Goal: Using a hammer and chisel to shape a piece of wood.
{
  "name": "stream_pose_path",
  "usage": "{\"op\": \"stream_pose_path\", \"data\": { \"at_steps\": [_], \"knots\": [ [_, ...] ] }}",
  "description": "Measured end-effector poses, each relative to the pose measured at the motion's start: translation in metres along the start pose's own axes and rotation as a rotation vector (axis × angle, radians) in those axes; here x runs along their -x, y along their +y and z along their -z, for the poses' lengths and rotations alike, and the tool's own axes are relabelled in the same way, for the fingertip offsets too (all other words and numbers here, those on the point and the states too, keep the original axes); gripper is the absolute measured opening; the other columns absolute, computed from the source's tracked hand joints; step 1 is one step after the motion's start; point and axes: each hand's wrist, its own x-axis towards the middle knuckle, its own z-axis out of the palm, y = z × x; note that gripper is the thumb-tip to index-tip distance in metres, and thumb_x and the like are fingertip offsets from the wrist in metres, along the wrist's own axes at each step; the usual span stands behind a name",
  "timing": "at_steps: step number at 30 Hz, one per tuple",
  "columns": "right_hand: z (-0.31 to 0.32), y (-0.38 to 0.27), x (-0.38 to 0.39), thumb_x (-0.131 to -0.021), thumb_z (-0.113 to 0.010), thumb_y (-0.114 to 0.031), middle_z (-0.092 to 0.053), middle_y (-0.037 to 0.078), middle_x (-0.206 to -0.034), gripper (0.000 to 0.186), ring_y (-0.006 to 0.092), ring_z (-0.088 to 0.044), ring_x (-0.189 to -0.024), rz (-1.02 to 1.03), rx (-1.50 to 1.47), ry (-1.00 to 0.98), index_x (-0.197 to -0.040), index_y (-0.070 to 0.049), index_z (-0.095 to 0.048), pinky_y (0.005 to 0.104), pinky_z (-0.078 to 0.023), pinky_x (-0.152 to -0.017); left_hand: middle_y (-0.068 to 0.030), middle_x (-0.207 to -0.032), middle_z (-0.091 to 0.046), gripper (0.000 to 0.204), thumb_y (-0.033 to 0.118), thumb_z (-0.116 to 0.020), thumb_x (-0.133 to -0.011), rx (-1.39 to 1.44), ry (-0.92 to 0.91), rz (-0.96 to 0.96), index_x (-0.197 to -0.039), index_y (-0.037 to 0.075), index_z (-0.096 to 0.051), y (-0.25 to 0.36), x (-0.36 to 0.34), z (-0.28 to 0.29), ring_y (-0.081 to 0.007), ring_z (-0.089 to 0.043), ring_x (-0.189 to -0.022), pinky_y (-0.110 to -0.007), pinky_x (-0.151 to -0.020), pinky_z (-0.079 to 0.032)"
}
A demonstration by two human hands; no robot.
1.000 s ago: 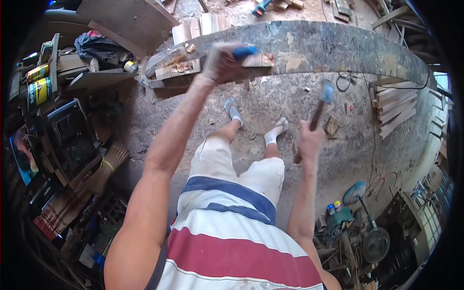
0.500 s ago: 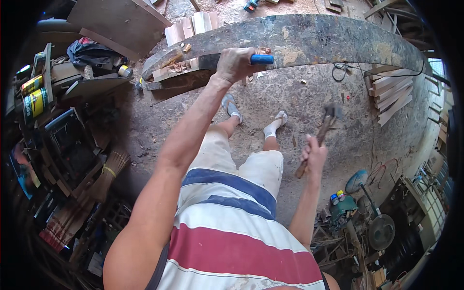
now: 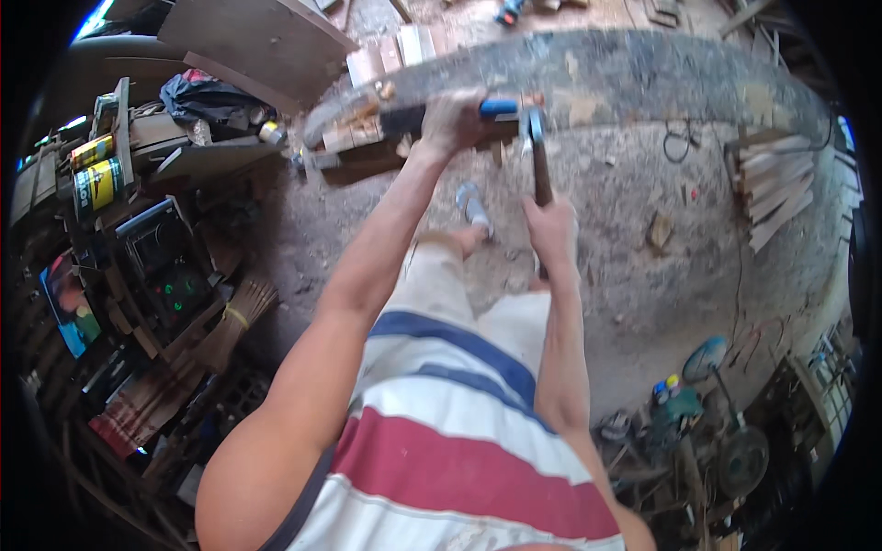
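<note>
My left hand [image 3: 450, 124] is closed round a blue-handled tool [image 3: 498, 107], probably a chisel, over the carved wood piece [image 3: 351, 135] on the weathered workbench [image 3: 625, 78]; the blade is hidden. My right hand [image 3: 551, 230] grips a hammer [image 3: 540, 167] by its wooden handle, its metal head at the blue handle's right end; whether they touch I cannot tell. Small wood chips [image 3: 387, 90] sit on the bench to the left.
Wood strips [image 3: 770, 184] are stacked below the bench's right, beside a black cable [image 3: 678, 151]. Cluttered shelves with cans [image 3: 99, 184] line the left. A fan [image 3: 742, 459] and tools stand lower right. A cordless tool [image 3: 511, 13] lies beyond the bench.
My right hand has swung up and left, bringing the hammer head from beside my leg to the blue handle. My left hand still grips the tool near the bench's carved piece.
</note>
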Motion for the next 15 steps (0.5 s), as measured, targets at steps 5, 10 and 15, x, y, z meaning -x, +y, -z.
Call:
{"op": "stream_pose_path", "data": {
  "at_steps": [5,10,15],
  "knots": [
    [0.121,0.017,0.003,-0.101,-0.066,-0.025,-0.051,-0.002,-0.061,0.034,0.0091,-0.051,-0.050,-0.352,-0.689,0.296,-0.071,-0.014,-0.054,0.0315,-0.042,-0.046,-0.0118,-0.082,-0.074,0.017,0.024,-0.084,-0.078,0.127,-0.063,-0.068,-0.081,0.013,-0.071,0.001,0.023,0.023,-0.0332,-0.074,-0.075,-0.044,-0.065,-0.058],
    [0.190,0.076,0.060,-0.099,-0.067,-0.022,-0.038,-0.005,-0.058,0.034,0.0098,-0.039,-0.042,-0.453,-0.796,0.567,-0.073,-0.016,-0.046,0.0306,-0.036,-0.040,-0.0143,-0.076,-0.073,0.011,0.015,-0.079,-0.076,0.488,-0.562,-0.097,-0.082,0.011,-0.070,0.113,0.086,0.069,-0.0374,-0.075,-0.075,-0.049,-0.069,-0.059],
    [0.189,0.173,0.199,-0.091,-0.076,-0.027,-0.046,-0.003,-0.059,0.026,0.0116,-0.048,-0.044,-0.805,-0.420,0.329,-0.081,-0.014,-0.055,0.0308,-0.041,-0.039,-0.0227,-0.086,-0.075,0.016,0.018,-0.078,-0.082,0.362,-0.425,0.417,-0.093,0.008,-0.075,0.062,0.140,0.075,-0.0429,-0.075,-0.085,-0.052,-0.078,-0.060]
  ]
}}
